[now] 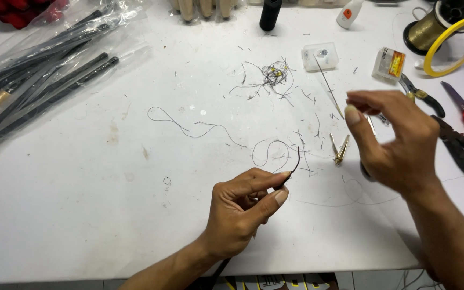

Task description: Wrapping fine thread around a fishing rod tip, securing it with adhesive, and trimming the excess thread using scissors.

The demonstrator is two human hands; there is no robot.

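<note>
Near the desk's [81,215] front edge, the left hand [240,212] pinches a thin dark rod [295,162] between thumb and forefinger, its curved tip poking up past the fingertips. Farther back, the right hand [396,142] hovers, fingers loosely curled (holding what, I cannot tell), beside brass tweezers [340,149]. Pliers [460,150] lie near the right edge.

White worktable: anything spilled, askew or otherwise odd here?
Yes. Short dark thread offcuts litter the white table between the hands, with a tangled clump farther back. A long loose thread snakes across the middle. Nothing looks damaged.
</note>
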